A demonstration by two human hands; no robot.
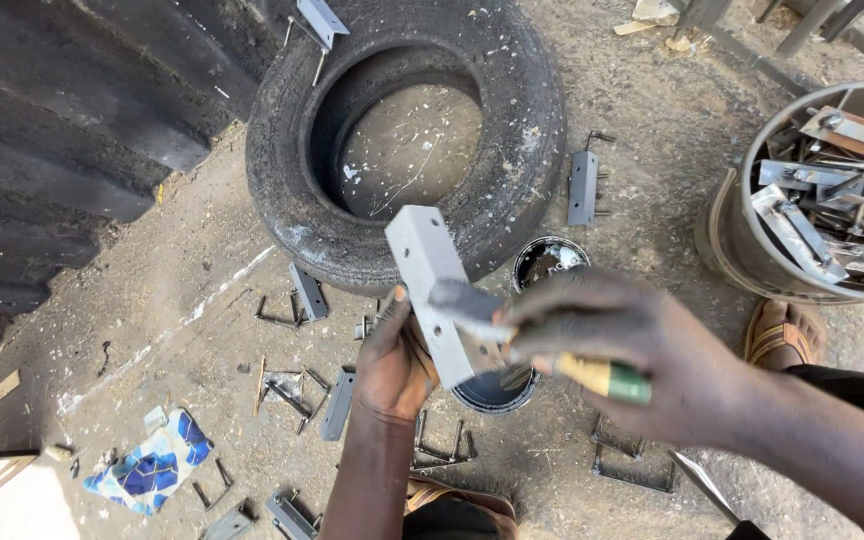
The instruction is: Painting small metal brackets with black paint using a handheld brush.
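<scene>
Grey-painted flat metal bracket [435,290], a long rectangular piece with small holes, is held up tilted in the left hand [395,365], whose fingers are clenched around its lower end. The right hand [617,350] grasps a paintbrush with a yellow and green handle [602,378], its grey bristles [462,300] pressed against the bracket's face. Directly below the bracket sits an open round tin of dark paint [497,390] on the dirt ground; the tin's lid [549,260] lies just beyond it. Painted grey brackets [337,405] lie scattered left of the tin. Beyond the bracket lies a worn black rubber tyre [402,140]. Far right of the tyre stands a round metal bucket [752,240] full of unpainted metal pieces.
</scene>
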